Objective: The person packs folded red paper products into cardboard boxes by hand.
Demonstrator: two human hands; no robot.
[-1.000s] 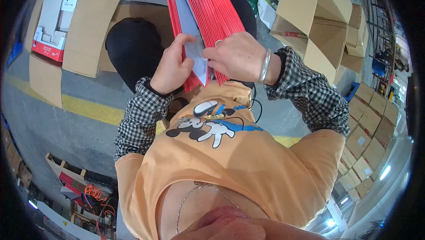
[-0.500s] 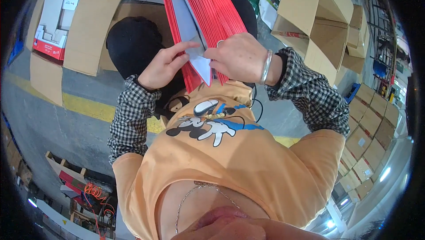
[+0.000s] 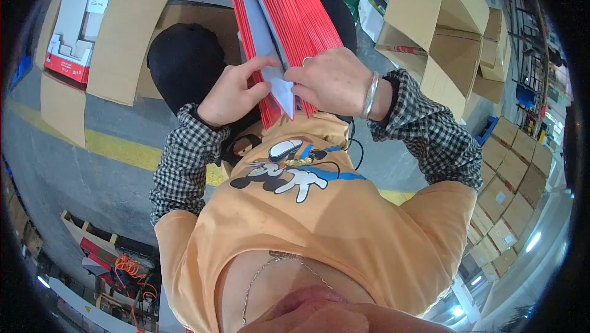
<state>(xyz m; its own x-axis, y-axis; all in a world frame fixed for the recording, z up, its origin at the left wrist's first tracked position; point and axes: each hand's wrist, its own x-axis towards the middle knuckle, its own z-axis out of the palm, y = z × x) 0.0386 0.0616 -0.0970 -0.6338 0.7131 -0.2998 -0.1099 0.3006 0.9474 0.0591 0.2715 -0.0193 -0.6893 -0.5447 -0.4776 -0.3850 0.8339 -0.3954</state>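
A thick stack of flat red cardboard sheets (image 3: 298, 10) rests over my lap, parted by a gap. In the gap shows the white face of one sheet (image 3: 283, 94), narrowing to a point near my shirt. My left hand (image 3: 236, 90) has its thumb and index finger closed on the left part of the stack, at the edge of that white face. From the right, my right hand (image 3: 335, 81), with a ring and a silver bangle, pinches the stack beside the same gap. Its fingertips are partly hidden.
An open carton (image 3: 126, 35) at the left holds red and white printed boxes (image 3: 77, 32). More open cartons (image 3: 455, 44) stand at the right, with stacked brown boxes (image 3: 513, 185) beyond. A yellow line (image 3: 123, 148) crosses the grey floor.
My left hand has moved slightly right, and its thumb has come closer to the gap. The stack's left part has shifted a little to the right. My right hand stays nearly in place.
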